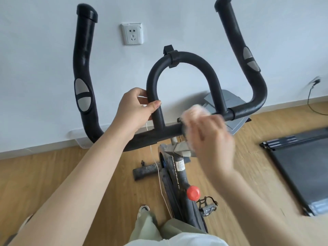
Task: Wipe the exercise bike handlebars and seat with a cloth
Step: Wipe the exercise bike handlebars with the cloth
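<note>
1 wall socket (132, 34) behind handlebars (182, 58) (wood floor (88, 174))

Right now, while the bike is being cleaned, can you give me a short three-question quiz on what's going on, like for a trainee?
1. True or false: the left hand grips the black foam-padded loop bar.
2. The pale pink cloth in the right hand is against: A the seat; B the black horizontal crossbar; C a grey pedal.
3. What colour is the round knob on the bike's frame?
Key: 1 true; 2 B; 3 red.
</note>
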